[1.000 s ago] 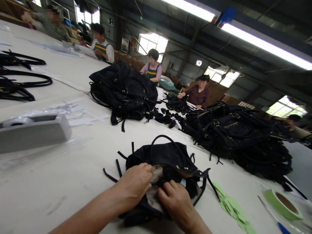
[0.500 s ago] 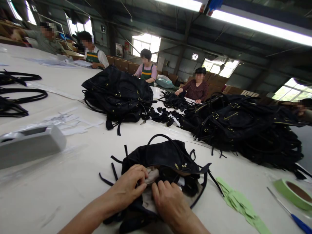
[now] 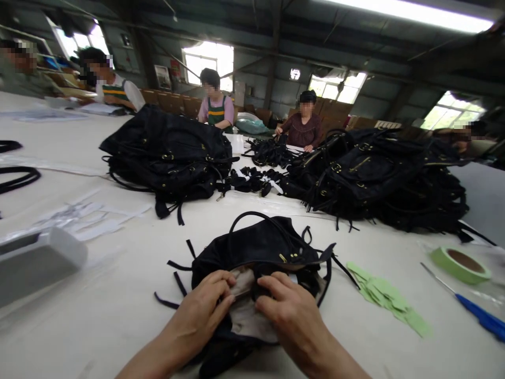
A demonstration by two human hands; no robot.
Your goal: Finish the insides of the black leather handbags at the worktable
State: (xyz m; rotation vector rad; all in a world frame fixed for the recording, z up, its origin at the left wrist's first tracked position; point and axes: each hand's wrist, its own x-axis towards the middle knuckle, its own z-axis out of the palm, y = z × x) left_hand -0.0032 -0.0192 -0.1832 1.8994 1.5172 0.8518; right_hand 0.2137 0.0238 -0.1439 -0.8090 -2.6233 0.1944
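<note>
A black handbag lies open in front of me, its pale lining showing and its loop handle raised. My left hand is closed on the lining at the left of the opening. Inside the mouth, my right hand has thumb and fingers pinched at a dark bundle, which looks like a rolled strap with a bit of white wrap. The fingers partly hide it. Thin black ties stick out from both sides of the bag.
Stacked black bags stand at the back left and right, with wrapped straps between. On the right lie green tape pieces, a tape roll and a blue-handled tool. A grey dispenser stands left. Several people work beyond.
My right hand has shifted from the lining towards the dark bundle, its thumb and fingers now spread around it. My left hand stays at the lining. The camera view has turned right.
</note>
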